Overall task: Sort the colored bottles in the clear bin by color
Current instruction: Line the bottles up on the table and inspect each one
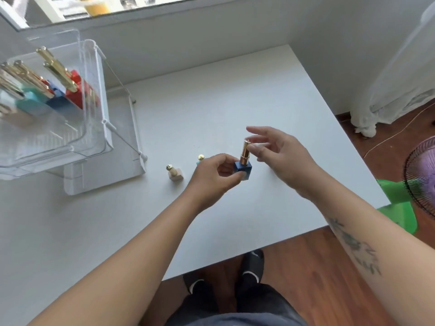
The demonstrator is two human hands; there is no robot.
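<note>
Centre of the table: L hand pinches the blue bottle by its square base, thumb and fingertips curled round it. The bottle is upright, gold cap pointing to 12 o'clock. Can't tell if the base sits on the tabletop or just above it.

R hand is at the bottle's 3 o'clock, fingers spread wide and loose, holding nothing. One fingertip is right by the cap; touching or not, can't tell.

At the L hand's 9 o'clock a beige bottle stands alone. Between the two, a teal bottle peeks out, mostly hidden by the knuckles.

Clear bin is up at the table's 10 o'clock w/ more gold-capped bottles inside, leaning: red, blue, teal.

Off the table at 3 o'clock: a fan and a green stool.
</note>
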